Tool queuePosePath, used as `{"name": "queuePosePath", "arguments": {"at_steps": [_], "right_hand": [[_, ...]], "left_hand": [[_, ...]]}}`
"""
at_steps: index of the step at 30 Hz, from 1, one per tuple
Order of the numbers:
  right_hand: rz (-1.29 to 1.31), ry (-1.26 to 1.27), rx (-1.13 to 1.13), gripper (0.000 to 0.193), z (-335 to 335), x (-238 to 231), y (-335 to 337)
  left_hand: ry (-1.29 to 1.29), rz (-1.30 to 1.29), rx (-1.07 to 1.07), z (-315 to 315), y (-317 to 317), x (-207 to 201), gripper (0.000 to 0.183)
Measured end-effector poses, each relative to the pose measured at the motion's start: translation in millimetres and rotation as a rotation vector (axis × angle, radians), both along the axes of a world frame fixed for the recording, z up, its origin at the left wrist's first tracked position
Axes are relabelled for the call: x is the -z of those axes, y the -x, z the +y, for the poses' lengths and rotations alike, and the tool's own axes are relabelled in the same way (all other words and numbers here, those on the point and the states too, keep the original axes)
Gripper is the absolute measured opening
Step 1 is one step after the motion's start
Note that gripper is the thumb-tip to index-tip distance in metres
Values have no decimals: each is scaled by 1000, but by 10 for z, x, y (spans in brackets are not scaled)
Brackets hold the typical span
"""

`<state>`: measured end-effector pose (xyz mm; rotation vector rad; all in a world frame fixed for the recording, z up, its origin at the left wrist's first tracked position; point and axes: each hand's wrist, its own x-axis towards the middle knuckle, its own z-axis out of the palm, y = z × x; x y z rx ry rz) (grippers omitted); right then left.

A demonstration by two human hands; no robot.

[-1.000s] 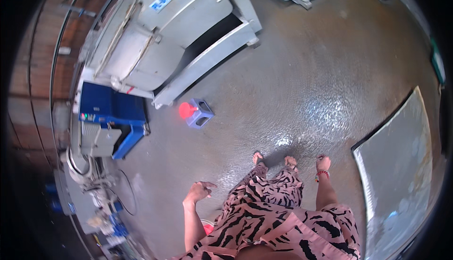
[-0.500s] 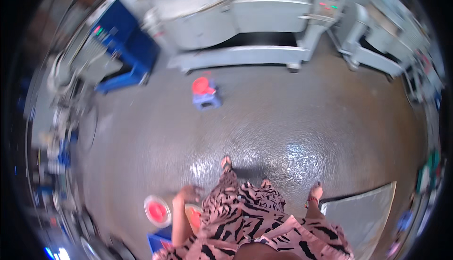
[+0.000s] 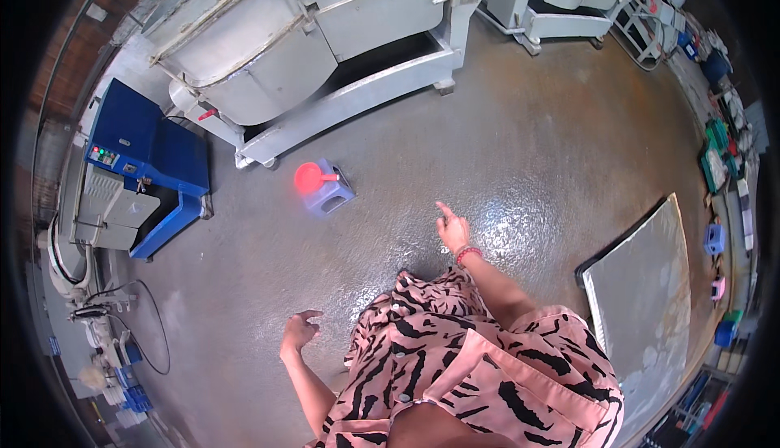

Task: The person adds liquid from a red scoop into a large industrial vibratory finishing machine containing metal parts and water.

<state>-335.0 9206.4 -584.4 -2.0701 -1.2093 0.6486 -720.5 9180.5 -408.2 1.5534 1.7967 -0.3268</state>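
My left hand [image 3: 301, 331] hangs low beside my patterned shirt, fingers loosely stretched and nothing in it. Farther forward, over the wet floor, is my right hand [image 3: 452, 229], also empty, with its index finger extended and a red bracelet at the wrist. Ahead and to the left, a red plastic dipper [image 3: 308, 178] rests on a small purple stool [image 3: 334, 198], its handle toward the right. Both hands are apart from the stool and dipper.
Beyond the stool stands a large grey machine [image 3: 268, 82] on a low frame. A blue machine [image 3: 150, 143] is at left, with a black cable [image 3: 166, 330] on the floor nearby. A flat grey panel [image 3: 642, 302] lies at right; another grey machine [image 3: 561, 1] stands far right.
My view has turned right, and the machines and stool have shifted left. My right hand has swung forward. The round tub with red contents at lower left has left the view.
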Motion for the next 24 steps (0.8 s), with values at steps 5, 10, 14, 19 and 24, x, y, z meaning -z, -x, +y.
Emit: {"name": "queuePosePath", "arguments": {"at_steps": [5, 10, 14, 19, 24], "right_hand": [[-54, 115, 175, 40, -175, 350, -32], [211, 140, 306, 39, -279, 2, 192], [69, 5, 486, 38, -395, 66, -187], [-34, 133, 338, 39, -292, 256, 154], [-139, 303, 42, 36, -356, 560, 397]], "left_hand": [[-99, -261, -137, -27, 595, 968, 34], [244, -650, -695, -1604, 2766, 2760, 26], [-182, -480, 247, -1042, 2100, 2113, 26], [239, -362, -567, -1464, 2305, 2367, 28], [-307, -69, -210, -1525, 2068, 2546, 29]]}}
